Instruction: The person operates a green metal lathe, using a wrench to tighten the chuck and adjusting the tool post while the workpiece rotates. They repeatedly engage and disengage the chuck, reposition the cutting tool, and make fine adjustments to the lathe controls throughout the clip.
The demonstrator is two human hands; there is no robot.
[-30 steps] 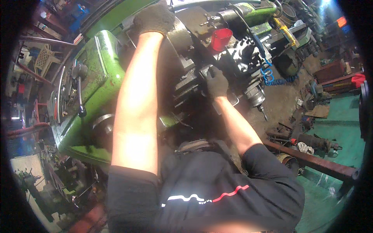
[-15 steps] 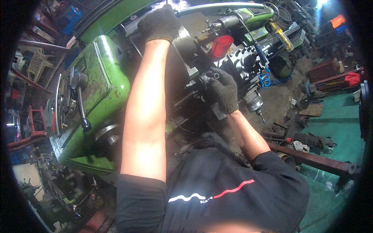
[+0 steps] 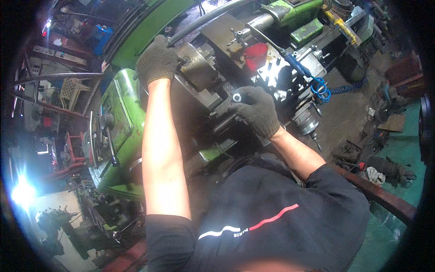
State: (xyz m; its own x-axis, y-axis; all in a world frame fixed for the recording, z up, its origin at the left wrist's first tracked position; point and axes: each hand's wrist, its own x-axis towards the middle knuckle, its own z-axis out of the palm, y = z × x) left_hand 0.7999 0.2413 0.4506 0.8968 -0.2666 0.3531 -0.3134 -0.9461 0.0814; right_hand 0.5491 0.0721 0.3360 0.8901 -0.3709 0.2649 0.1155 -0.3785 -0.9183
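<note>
Both my hands wear dark work gloves at a green metal lathe (image 3: 124, 97). My left hand (image 3: 158, 61) is curled at the far left side of the lathe chuck (image 3: 197, 70), near the lower end of a long curved metal bar (image 3: 206, 21); its fingertips are hidden. On the near right side of the chuck, beside a stepped jaw (image 3: 216, 100), my right hand (image 3: 258, 109) is closed around a metal tube (image 3: 236, 97). Only the tube's round hollow end shows above the glove; the rest is hidden.
A red cup (image 3: 256, 56) stands right of the chuck, near the tool carriage (image 3: 276, 81). An air gun with a blue coiled hose (image 3: 321, 90) hangs beyond it. The green tailstock (image 3: 299, 18) is at far right. A lever (image 3: 111, 140) projects from the headstock.
My left hand has moved from the top of the chuck leftward toward the headstock, uncovering more of the chuck and its jaws. My right hand still grips the tube. The whole view has shifted.
</note>
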